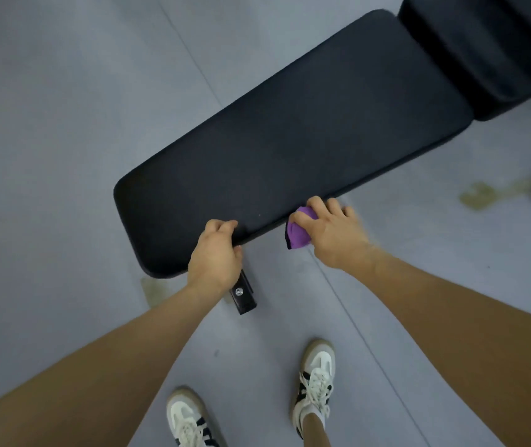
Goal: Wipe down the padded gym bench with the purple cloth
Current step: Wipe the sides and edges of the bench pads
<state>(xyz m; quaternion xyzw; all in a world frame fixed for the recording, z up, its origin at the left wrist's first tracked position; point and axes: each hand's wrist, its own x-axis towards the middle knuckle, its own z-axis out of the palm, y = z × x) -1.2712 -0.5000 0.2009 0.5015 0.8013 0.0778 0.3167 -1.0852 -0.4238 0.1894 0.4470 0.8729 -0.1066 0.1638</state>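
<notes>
Your right hand [331,232] bunches the purple cloth [299,232] against the black bench [290,150] pad's near edge at 5 o'clock, while your left hand [215,253] grips that edge at 7 o'clock.

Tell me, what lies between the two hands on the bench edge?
Head view: only bare black padding of the bench edge lies between left hand and right hand holding purple cloth.

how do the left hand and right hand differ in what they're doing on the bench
The left hand holds no cloth; the right hand grips the purple cloth. The left hand's fingers curl over the bench edge near its rounded end; the right hand sits farther along the same edge, pressing the cloth against it. The right hand looks slightly blurred, the left sharp. Both are bare and touch the bench's near edge.
</notes>
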